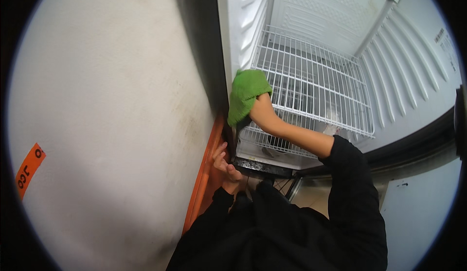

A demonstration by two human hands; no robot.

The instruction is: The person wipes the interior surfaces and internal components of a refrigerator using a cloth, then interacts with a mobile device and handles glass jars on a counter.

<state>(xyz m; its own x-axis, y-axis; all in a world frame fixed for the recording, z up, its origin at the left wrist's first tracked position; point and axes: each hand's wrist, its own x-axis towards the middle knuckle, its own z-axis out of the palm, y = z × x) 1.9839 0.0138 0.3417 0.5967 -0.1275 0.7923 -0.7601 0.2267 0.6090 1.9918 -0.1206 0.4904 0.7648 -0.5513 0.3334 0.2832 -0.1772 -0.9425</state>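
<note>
My right hand is wrapped mostly in a green cloth, which lies against the left front edge of a refrigerator's white interior. The fingers are hidden beneath the cloth. A white wire shelf spans the cabinet just right of that hand. Lower down, my left hand hovers near the cabinet's bottom left corner, its fingers apart and slightly curled, with nothing in it. Black sleeves cover both arms.
A pale wall with an orange baseboard stands close on the left. It bears an orange tape strip with writing. Below the upper shelf is a second wire shelf. The refrigerator's open door is at the right.
</note>
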